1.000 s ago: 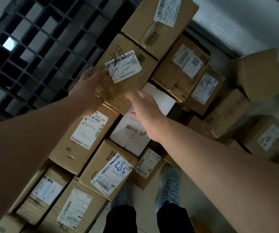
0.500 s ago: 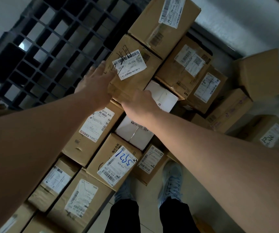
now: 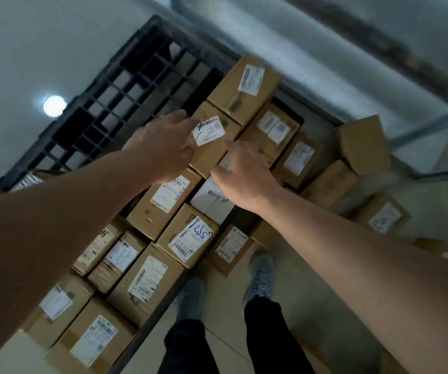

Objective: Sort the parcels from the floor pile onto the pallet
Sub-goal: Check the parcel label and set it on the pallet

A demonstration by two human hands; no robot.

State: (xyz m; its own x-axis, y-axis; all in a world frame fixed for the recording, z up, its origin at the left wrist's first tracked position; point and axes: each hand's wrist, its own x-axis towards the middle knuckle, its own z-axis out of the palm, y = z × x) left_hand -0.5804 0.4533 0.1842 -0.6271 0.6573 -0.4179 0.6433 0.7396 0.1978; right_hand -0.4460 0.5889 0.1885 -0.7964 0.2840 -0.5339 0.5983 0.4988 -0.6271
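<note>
The left hand (image 3: pixel 160 147) grips the left edge of a small brown cardboard parcel with a scribbled white label (image 3: pixel 212 141), fingers curled round it. The right hand (image 3: pixel 244 174) touches its near right side, fingers loosely spread. The parcel sits among boxes on the black plastic grid pallet (image 3: pixel 114 103).

1. Both arms bare to the frame edge, no sleeves showing
2. Left hand (image 3: pixel 163 149) and right hand (image 3: pixel 244 174) bare, without gloves
3. Black trousers (image 3: pixel 266 336)
4. Grey-blue lace-up shoes (image 3: pixel 261 279)
</note>
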